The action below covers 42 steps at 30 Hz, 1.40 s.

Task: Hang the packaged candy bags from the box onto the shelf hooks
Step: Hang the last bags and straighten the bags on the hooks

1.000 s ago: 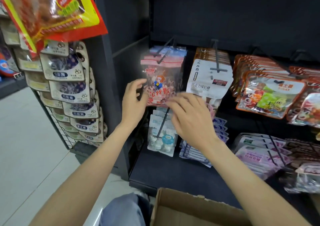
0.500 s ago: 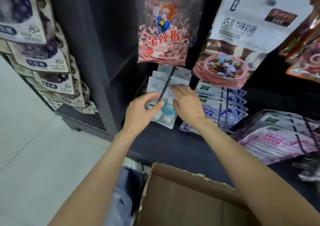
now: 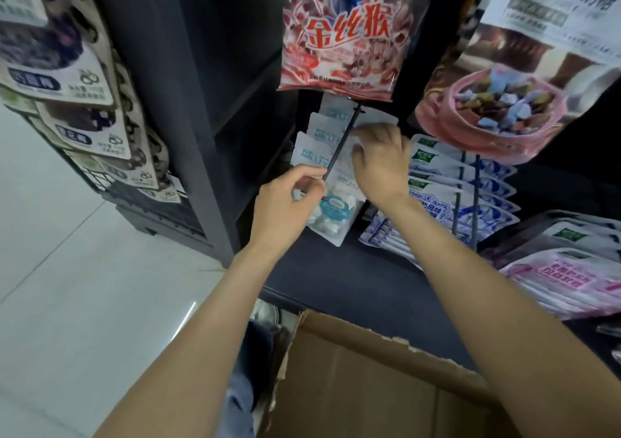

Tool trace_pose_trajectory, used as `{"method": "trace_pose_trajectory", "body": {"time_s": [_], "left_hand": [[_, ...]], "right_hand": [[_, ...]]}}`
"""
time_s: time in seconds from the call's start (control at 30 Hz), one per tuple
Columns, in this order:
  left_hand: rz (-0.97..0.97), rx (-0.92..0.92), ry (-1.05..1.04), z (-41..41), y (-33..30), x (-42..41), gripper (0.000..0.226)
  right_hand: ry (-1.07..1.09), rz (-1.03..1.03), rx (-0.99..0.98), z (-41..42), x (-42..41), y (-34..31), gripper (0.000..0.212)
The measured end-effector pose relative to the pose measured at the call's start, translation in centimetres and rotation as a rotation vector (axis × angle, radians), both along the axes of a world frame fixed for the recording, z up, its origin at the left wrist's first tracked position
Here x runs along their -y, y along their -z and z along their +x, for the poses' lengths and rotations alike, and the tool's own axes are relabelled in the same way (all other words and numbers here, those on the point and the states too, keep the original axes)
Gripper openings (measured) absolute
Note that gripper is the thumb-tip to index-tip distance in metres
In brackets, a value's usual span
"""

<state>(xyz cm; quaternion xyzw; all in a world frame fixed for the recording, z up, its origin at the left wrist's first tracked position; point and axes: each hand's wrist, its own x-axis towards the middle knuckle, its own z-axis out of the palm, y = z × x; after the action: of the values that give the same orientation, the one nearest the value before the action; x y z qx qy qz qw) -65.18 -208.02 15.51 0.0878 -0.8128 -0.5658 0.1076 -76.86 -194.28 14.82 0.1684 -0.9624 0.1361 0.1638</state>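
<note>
The left hand (image 3: pixel 285 209) is pinching the hook (image 3: pixel 339 145) tip; the right hand (image 3: pixel 381 162) is grasping white candy bags (image 3: pixel 331 209), which could slide off if jostled.

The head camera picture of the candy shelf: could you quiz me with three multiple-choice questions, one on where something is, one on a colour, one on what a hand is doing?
1. Where is the cardboard box?
A. on the top shelf
B. below the arms, in front of the shelf
C. hanging on a hook

2. What colour dominates the hanging bag with the cartoon monkey?
A. red
B. green
C. yellow

3. What is the left hand doing?
A. lying flat on the floor
B. reaching into the box
C. pinching the end of the black hook

Answers: 1 B, the box's torn flap sits at the bottom of the view. 2 A, its print is red and white. 3 C, thumb and fingers close at the hook's tip, over the white candy bags.
</note>
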Motion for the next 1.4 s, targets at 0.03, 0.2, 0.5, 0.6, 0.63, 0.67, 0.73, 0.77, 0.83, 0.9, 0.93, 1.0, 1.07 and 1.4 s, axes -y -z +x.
{"method": "trace_pose_trajectory", "body": {"time_s": [0.03,0.2,0.5,0.6,0.63,0.67,0.73,0.77,0.83,0.9,0.93,1.0,1.07,1.4], "left_hand": [[0.017,0.001,0.001,0.0,0.1,0.0,0.017],[0.067,0.013,-0.001,-0.1,0.4,-0.1,0.015],[-0.487,-0.384,-0.081,1.5,-1.3,-1.5,0.027],[-0.529,-0.568,0.105,3.1,-1.7,-4.6,0.023],[-0.54,-0.561,0.188,3.3,-1.4,-5.7,0.022],[-0.558,-0.525,0.265,3.1,-1.2,-6.8,0.024],[-0.587,-0.41,0.38,1.5,-0.9,-8.8,0.029],[-0.599,-0.353,0.41,0.3,-0.9,-9.9,0.033],[-0.664,-0.292,0.424,-2.6,-1.1,-12.0,0.038],[-0.791,-0.267,0.387,-5.3,-0.9,-13.7,0.038],[-0.844,-0.257,0.346,-6.5,-0.7,-14.3,0.036],[-0.901,-0.249,0.268,-7.9,-0.1,-15.2,0.03],[-0.937,-0.241,0.251,-8.5,0.5,-15.6,0.024],[-0.926,-0.364,0.345,-8.3,1.1,-15.0,0.013]], "right_hand": [[0.014,0.073,0.033,-0.8,0.0,-0.4,0.039],[0.004,0.256,0.241,-2.8,0.0,-0.2,0.045],[-0.031,-0.078,-0.079,6.0,-2.3,-0.3,0.035],[0.009,-0.067,-0.243,11.6,-7.1,-1.2,0.026],[0.06,-0.056,-0.28,13.0,-9.3,-1.8,0.025],[0.114,-0.064,-0.297,14.2,-11.6,-2.4,0.025],[0.218,-0.116,-0.268,15.2,-15.9,-3.5,0.027],[0.266,-0.144,-0.233,14.9,-17.6,-3.8,0.028],[0.285,-0.162,-0.145,13.0,-19.9,-3.3,0.03],[0.202,-0.131,-0.063,10.4,-20.4,-2.4,0.031],[0.164,-0.097,-0.04,9.1,-20.2,-1.8,0.03],[0.139,-0.017,-0.009,6.9,-19.3,-0.6,0.029],[0.149,0.034,0.021,5.5,-18.3,0.2,0.03],[0.179,-0.108,-0.2,5.5,-16.8,0.9,0.008]]}}
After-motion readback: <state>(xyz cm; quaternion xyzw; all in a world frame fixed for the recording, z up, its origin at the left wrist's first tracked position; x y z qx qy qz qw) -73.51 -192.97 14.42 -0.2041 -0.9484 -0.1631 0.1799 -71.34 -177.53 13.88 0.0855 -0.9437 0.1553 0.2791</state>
